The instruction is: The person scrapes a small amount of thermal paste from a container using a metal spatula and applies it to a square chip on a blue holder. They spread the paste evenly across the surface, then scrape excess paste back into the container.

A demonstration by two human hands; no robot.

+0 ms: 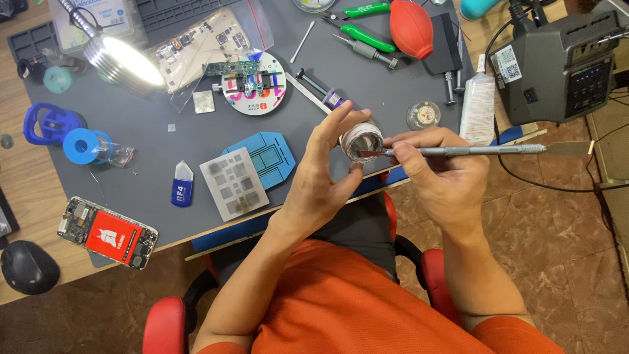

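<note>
Head view, bench inventory as I read it from my remote seat.

Left hand (321,174): grip closed around one small round jar (362,141), open mouth turned right, held above the near edge of the counter (151,137).

Right hand (436,164): grip clenched on one slim metal tool (472,150); its flat tip sits inside the jar mouth, the handle running off to the right.

Progress, by my judgement: the jar is open and the tip is in it, so the dipping or scooping is under way. I cannot tell whether anything is on the tip. The circuit board (234,68) on the round holder (255,88) at the far centre lies untouched.

Counts:
- jar in hand: one; a second small round tin (423,115) sits just right of it on the counter
- stencil plate (234,183): one, with a blue tray (265,157) half under it
- opened phone (108,233): one, at the near left edge
- lamp (121,58): one, lit, far left
- red blower (411,27): one, far centre
- green-handled pliers (363,23): one pair
- white bottle (478,108): one
- grey station (560,65): one, far right
</note>
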